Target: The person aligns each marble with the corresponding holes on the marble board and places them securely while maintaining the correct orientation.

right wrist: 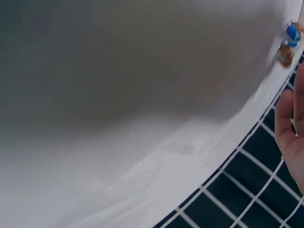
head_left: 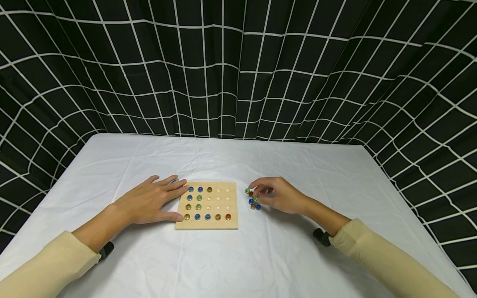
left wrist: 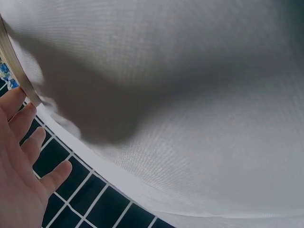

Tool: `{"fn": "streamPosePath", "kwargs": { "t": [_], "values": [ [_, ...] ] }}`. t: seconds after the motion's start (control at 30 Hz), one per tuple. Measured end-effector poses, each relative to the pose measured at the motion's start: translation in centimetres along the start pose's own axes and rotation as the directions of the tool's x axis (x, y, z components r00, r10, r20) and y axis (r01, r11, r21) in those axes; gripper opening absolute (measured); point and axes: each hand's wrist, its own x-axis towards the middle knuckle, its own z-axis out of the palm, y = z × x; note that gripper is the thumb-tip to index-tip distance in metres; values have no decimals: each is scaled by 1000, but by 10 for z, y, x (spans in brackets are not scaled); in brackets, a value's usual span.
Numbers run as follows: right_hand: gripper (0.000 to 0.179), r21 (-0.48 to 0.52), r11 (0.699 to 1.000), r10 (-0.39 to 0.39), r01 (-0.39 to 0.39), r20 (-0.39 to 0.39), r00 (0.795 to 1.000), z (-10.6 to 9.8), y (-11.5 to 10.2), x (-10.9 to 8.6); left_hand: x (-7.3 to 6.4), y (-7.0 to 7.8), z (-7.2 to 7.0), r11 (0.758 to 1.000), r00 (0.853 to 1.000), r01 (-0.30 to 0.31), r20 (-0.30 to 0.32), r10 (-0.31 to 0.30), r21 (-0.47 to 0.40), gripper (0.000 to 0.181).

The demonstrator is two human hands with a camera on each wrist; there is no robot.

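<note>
A wooden board [head_left: 218, 224] with rows of round hollows lies flat on the white cloth. Blue, green, amber and brown glass marbles sit in its left hollows and all along the row nearest me. My left hand [head_left: 154, 200] rests at the board's left side, fingers spread, with the index fingertip and thumb over its edge. Right of the board is a loose cluster of marbles, among them a blue marble [head_left: 251, 201] and a brown one [head_left: 253, 206]. Over it, my right hand [head_left: 281, 194] curls, thumb and finger pinching a green marble [head_left: 255, 198]. Another green marble [head_left: 247, 191] lies below the index fingertip.
A white cloth [head_left: 298, 265] with light creases covers the table. Black curtains [head_left: 238, 70] with a white grid stand behind and at both sides. Each wrist carries a small black camera, such as the right wrist's camera [head_left: 321, 237].
</note>
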Motion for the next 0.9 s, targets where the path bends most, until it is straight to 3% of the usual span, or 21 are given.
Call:
{"fn": "streamPosePath", "kwargs": {
  "t": [0.53,0.9],
  "values": [
    [31,89,994,-73,70,33,997,27,-20,25,0,1,-2,1000,1000,3,10,-3,-1,92],
    [31,60,997,-58,53,70,996,40,-27,35,-1,2,-2,1000,1000,3,10,-3,2,92]
  ]
}}
